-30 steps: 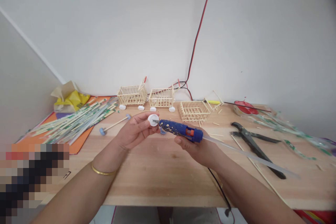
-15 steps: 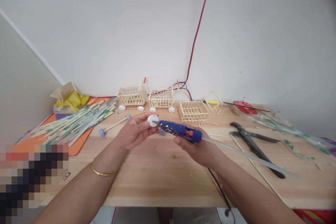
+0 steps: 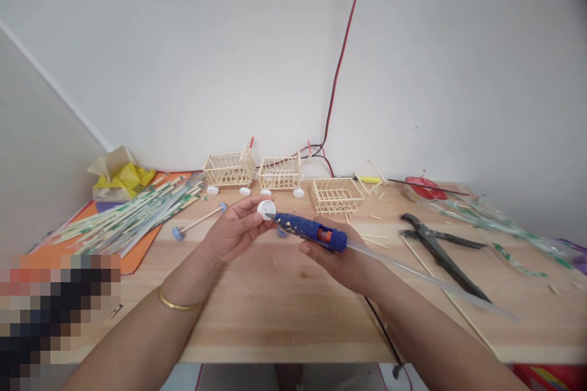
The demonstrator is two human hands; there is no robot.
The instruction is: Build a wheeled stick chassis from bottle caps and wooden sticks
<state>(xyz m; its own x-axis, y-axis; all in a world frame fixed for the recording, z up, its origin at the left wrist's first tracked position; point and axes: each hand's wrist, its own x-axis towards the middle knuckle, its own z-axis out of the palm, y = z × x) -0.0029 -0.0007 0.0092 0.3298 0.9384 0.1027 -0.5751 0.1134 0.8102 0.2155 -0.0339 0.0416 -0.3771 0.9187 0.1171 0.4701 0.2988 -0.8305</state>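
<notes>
Left hand (image 3: 241, 226) has a white bottle cap (image 3: 263, 208) pinched in its fingers, right at the nozzle end of the blue hot glue gun (image 3: 298, 226). Can't tell if the tip's actually touching the inside. Right hand (image 3: 342, 259) is wrapped around the gun, and a long clear glue stick (image 3: 403, 264) pokes out its back. Beyond the gun: 2 wheeled stick carts (image 3: 280, 173) and 1 wheel-less stick basket (image 3: 338, 197). Left of it lies 1 blue-wheeled axle (image 3: 200, 221); right of it, black shears (image 3: 447, 261).
</notes>
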